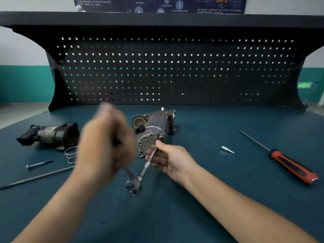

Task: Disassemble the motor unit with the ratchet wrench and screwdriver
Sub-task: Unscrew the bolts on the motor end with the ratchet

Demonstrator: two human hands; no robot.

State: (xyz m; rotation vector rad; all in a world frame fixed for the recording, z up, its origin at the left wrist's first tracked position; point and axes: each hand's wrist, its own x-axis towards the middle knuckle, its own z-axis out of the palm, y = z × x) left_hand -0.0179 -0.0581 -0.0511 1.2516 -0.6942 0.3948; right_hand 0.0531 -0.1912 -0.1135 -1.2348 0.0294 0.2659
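The grey motor unit [154, 128] lies at the middle of the bench, its round end plate facing me. My left hand [107, 146], blurred by motion, grips the handle of the ratchet wrench [134, 184], whose head hangs below the hand. My right hand [168, 158] pinches a long bolt [149, 162] just in front of the motor's end plate; the bolt's lower end sits at the ratchet head. The red and black screwdriver [289, 165] lies on the mat to the right.
A detached black and grey motor part [50, 135] lies at the left with a wire spring [71, 154] beside it. A loose bolt [39, 164] and a long thin rod [36, 178] lie at the front left. A small socket bit [228, 149] lies right of centre. A pegboard [175, 71] stands behind.
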